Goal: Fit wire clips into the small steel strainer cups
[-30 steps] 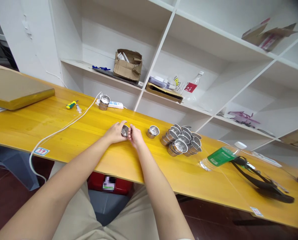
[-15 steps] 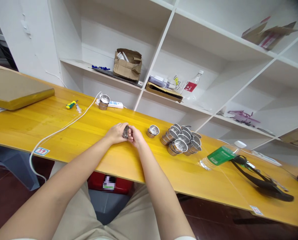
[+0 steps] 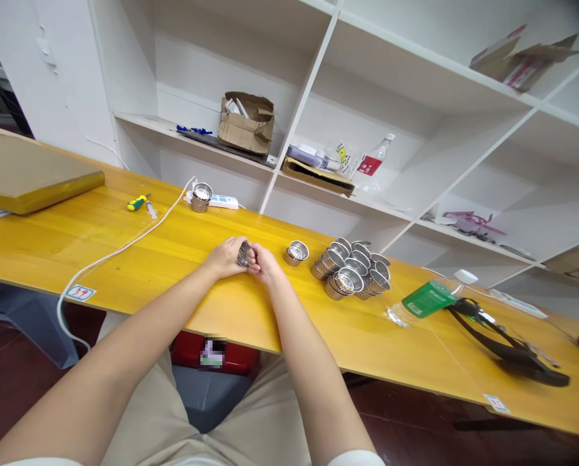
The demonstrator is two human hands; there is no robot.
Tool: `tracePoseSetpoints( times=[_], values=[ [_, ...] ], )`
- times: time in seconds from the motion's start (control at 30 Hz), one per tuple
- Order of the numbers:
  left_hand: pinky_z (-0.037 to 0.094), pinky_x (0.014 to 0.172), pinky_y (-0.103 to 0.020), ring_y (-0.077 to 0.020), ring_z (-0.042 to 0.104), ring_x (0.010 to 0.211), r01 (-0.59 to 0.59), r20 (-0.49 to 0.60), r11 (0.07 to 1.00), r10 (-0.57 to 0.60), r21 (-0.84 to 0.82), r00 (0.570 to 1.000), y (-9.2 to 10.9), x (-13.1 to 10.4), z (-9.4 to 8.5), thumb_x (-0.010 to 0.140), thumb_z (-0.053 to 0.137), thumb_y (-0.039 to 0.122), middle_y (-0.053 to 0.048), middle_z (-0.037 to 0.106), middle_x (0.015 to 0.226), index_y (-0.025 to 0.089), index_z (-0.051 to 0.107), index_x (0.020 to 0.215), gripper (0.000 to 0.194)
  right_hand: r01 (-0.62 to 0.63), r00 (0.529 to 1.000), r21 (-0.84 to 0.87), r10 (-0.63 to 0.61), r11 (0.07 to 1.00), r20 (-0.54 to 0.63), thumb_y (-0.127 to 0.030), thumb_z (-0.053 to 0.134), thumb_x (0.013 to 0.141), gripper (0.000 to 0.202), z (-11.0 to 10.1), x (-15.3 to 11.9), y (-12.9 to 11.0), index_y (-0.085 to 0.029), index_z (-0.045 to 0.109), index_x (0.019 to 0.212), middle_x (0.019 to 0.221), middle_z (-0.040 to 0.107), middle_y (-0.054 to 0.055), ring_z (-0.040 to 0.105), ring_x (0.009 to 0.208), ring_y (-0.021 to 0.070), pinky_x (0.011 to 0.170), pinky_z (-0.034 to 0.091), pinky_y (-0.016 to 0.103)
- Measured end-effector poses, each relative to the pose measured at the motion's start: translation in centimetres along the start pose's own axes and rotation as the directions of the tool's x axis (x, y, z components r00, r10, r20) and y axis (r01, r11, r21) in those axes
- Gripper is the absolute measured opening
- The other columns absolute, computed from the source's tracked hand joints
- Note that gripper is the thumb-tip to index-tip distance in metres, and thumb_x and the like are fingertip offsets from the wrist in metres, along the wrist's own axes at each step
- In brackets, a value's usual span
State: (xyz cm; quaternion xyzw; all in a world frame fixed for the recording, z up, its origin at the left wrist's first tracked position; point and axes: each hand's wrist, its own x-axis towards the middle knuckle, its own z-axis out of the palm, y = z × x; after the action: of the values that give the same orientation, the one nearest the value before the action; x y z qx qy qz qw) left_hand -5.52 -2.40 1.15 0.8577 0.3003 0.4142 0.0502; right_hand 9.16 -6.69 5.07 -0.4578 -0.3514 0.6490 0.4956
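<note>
A small metal strainer cup (image 3: 243, 254) is held tilted on its side between my two hands over the yellow table. My left hand (image 3: 226, 257) is wrapped round its left side. My right hand (image 3: 262, 262) is closed at the cup's opening, its fingers curled; whether they pinch anything is hidden. Just right of my hands a perforated metal cup (image 3: 296, 252) stands on the table. Farther right is a cluster of several stacked perforated cups (image 3: 351, 275). Another short stack of cups (image 3: 201, 197) stands at the back left.
On the yellow table (image 3: 173, 252) lie a white cable (image 3: 119, 251), a screwdriver (image 3: 138, 202), a power strip (image 3: 224, 202), a cardboard slab (image 3: 32, 171), a green-labelled bottle (image 3: 429, 298) and a black headset (image 3: 507, 349). White shelves (image 3: 367, 84) rise behind.
The view has shifted very slightly. Both hands stay around the cup in nearly the same pose.
</note>
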Motion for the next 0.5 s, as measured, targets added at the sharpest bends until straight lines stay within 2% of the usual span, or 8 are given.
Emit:
tracePoseSetpoints(
  times=[0.23,0.5],
  values=[
    [0.052,0.097,-0.043,-0.0299,0.065,0.106,-0.010,0.011,1.000,0.010,0.009,1.000,0.25,0.02,-0.19,0.073,0.083,0.048,-0.010,0.069,0.113,0.021,0.053,0.123,0.065,0.004,1.000,-0.012,-0.003,1.000,0.008,-0.037,0.054,0.096,0.038,-0.10,0.15,0.13,-0.023,0.038,0.064,0.042,0.037,-0.009,0.019,0.032,0.0046,0.033,0.013,0.019],
    [0.052,0.095,-0.043,-0.0299,0.065,0.105,0.003,0.020,1.000,-0.004,0.008,1.000,0.33,0.08,-0.40,0.074,0.083,0.047,-0.010,0.068,0.112,0.022,0.054,0.122,0.062,0.046,0.997,-0.015,-0.047,0.999,-0.058,-0.035,0.056,0.093,0.038,0.27,0.13,0.13,-0.023,0.038,0.061,0.042,0.036,-0.009,0.022,0.031,0.0044,0.033,0.014,0.018]
  ],
)
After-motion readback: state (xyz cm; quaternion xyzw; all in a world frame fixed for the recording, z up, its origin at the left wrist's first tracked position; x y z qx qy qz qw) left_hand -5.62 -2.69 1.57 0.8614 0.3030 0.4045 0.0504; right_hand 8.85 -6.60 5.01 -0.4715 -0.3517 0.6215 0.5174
